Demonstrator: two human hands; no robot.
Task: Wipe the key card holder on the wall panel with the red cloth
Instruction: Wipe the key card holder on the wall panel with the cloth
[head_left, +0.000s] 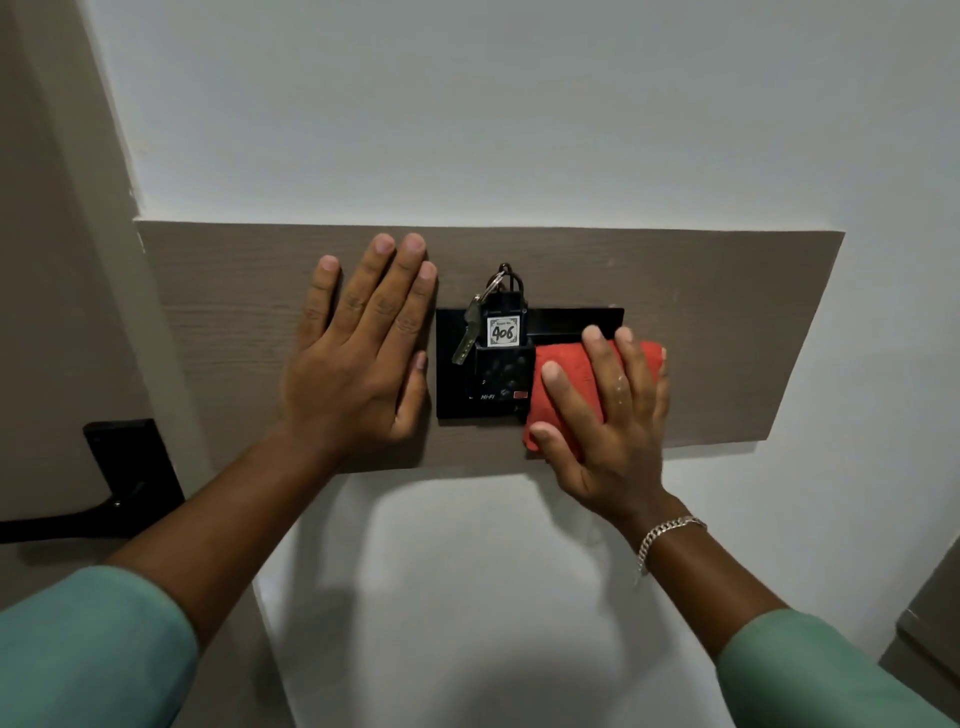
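A black key card holder (457, 384) is fixed to a grey-brown wood-grain wall panel (727, 322). A key fob with a tag reading 406 (503, 331) stands in its slot, and a metal key (466, 335) hangs beside the tag. A folded red cloth (558, 358) covers the holder's right part. My right hand (602, 415) lies flat on the cloth and presses it against the holder. My left hand (358, 353) rests flat on the panel just left of the holder, fingers spread, holding nothing.
White wall (519, 104) surrounds the panel. A door with a black lever handle (124, 483) is at the left edge. A silver bracelet (667, 535) is on my right wrist. A brown furniture corner (930, 613) shows at lower right.
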